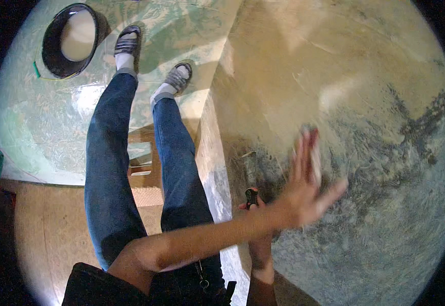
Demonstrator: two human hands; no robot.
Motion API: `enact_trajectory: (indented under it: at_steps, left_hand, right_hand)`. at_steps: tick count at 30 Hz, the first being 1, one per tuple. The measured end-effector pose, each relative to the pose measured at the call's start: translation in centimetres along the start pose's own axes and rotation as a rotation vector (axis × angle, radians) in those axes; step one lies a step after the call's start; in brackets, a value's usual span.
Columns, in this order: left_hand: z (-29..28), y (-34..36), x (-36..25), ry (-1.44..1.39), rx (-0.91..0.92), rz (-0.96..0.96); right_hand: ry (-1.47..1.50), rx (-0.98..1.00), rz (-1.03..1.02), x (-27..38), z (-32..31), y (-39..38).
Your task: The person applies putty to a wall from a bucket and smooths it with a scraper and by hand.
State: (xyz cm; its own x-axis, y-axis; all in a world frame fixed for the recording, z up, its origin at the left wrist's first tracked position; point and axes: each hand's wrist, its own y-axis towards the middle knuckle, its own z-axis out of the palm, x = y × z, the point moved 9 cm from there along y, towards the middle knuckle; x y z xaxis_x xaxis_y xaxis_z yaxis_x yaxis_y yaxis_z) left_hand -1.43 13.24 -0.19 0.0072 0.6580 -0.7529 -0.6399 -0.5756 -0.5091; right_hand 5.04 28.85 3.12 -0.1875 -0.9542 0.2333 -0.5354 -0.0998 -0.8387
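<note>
the left forearm (pixel 207 240) crosses in front; the left hand (pixel 304 199), blurred, spreads wide over the mottled surface (pixel 365 245); partly behind that forearm, the right hand (pixel 260 247) grips a black-and-red handle (pixel 252 196).

Wide fisheye view from the head, facing steeply down — left hand (pixel 304 201) near, sandalled feet (pixel 127 47) farther off

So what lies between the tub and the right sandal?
In the head view, the left sandal, worn over a white sock, lies between the tub and the right sandal.
</note>
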Motion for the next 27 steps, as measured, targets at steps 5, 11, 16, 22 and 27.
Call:
enact_trajectory:
  at_steps: [5,11,16,22,27]
  left_hand:
    - [-7.3,7.0,6.3,-0.030,-0.080,-0.128]
    - [-0.9,-0.3,0.9,-0.002,-0.034,0.051]
    - [-9.3,8.3,11.5,0.264,0.039,-0.309]
    - [-1.6,-2.6,4.1,-0.032,-0.201,0.035]
    - [-4.9,0.7,10.2,-0.126,-0.222,-0.089]
  right_hand:
    - [0.161,0.055,0.224,0.4,1.9,-0.8]
    - [-0.071,0.021,-0.013,-2.2,-0.4,0.0]
    - [0.084,0.080,0.212,-1.3,2.9,0.4]
    - [-0.077,0.007,0.245,-6.2,1.2,1.5]
    - [-0.132,0.088,-0.080,-5.3,2.5,2.7]
